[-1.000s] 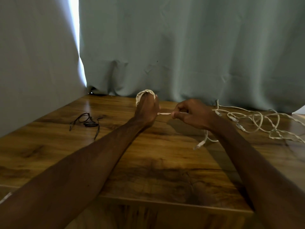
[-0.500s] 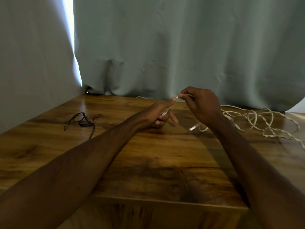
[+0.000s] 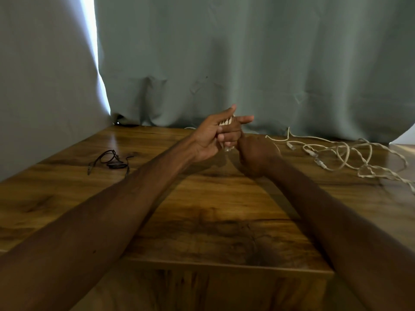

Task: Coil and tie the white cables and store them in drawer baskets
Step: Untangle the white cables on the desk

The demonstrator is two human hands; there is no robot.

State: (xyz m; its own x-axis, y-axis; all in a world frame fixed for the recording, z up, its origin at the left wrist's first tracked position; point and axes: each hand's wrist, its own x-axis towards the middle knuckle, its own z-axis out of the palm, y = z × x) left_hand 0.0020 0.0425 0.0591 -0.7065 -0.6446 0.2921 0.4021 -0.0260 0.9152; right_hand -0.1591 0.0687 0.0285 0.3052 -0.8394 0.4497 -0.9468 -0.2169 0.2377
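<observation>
Left hand: the left hand [image 3: 211, 138] was up off the table, thumb sticking up and index finger pointing off to the right; the other fingers were curled in round the bundle

Coil: a coil of white cable [image 3: 225, 121] sat wrapped on the left hand's fingers, tucked between thumb and index; only a few strands peeked out, the hand hid the rest; a pale bit of cable showed just under the curled fingers

Right hand: the right hand [image 3: 257, 154] sat just below and to the right of the left one, touching its curled fingers; its back faced the camera with the fingers curled under; honestly couldn't tell if it pinched the cable end or nothing at all, the knuckles blocked it

Hands overall: pretty much together, over the far middle of the table

Loose stuff: the loose white cables [image 3: 341, 153] lay in a messy tangle at the far right of the table; a couple of plugs showed in the mess; one strand ran off toward the right hand

Table: a wooden table [image 3: 202, 209] carried the tangle on its right side and a black cord [image 3: 111, 160] on its left

Black cord: thin, looped, lying flat; well apart from both hands

Backdrop: a grey-green curtain [image 3: 247, 63] hung behind the table's far edge; a bright strip of light showed at its gap on the left
</observation>
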